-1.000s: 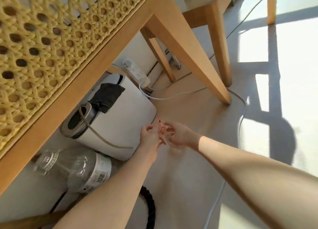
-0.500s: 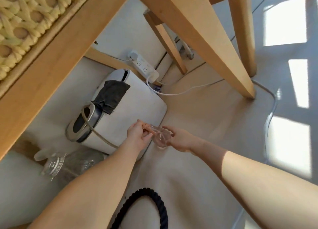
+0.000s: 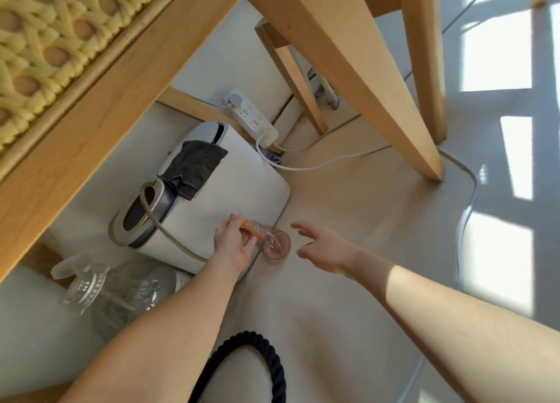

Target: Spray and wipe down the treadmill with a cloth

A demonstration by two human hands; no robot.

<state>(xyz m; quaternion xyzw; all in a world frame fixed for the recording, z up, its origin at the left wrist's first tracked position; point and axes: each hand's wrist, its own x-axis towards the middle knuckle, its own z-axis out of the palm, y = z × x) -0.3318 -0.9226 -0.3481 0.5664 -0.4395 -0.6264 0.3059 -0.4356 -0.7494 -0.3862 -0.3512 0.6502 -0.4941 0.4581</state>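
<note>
Smooth beige floor (image 3: 348, 208), clear cylindrical bottle (image 3: 275, 245)

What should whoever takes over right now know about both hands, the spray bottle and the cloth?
The left hand holds the small clear spray bottle by its orange top. The right hand is open beside it, not touching. The dark grey cloth lies draped on the white appliance, untouched. No treadmill is in view. Done: bottle in hand. Left: take the cloth, spray, wipe the treadmill.
</note>
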